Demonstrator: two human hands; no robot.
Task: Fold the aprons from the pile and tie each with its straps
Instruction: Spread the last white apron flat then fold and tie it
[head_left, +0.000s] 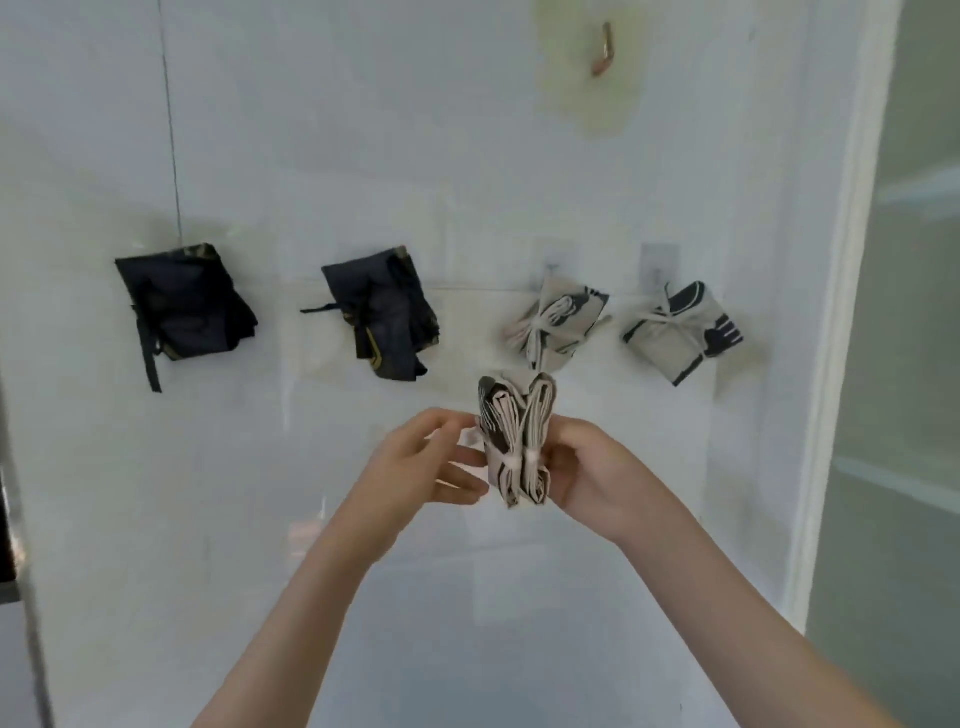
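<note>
The person holds a folded apron up in front of a white surface, between both hands. It is a beige bundle with a black print, standing on end, and a pale strap cinches it tightly round the lower middle so that the folds flare out above and below.

The right hand grips the bundle from its right side. Its fingers are curled in against the cloth at the level of the strap, and the thumb is hidden behind the bundle.

The left hand is at the bundle's left side with its fingers loosely spread and fairly straight, their tips at or against the cloth. A short strap end shows between the thumb and first finger, but whether they pinch it cannot be told, since the picture is soft there.

Beyond the hands, four more tied bundles sit in a row on the white surface: two dark aprons – one far left, one left of centre – and two beige printed ones to the right. The nearer beige one is just above the held bundle. Whether they lie flat or hang is unclear. A hook shows near the top edge.
</note>
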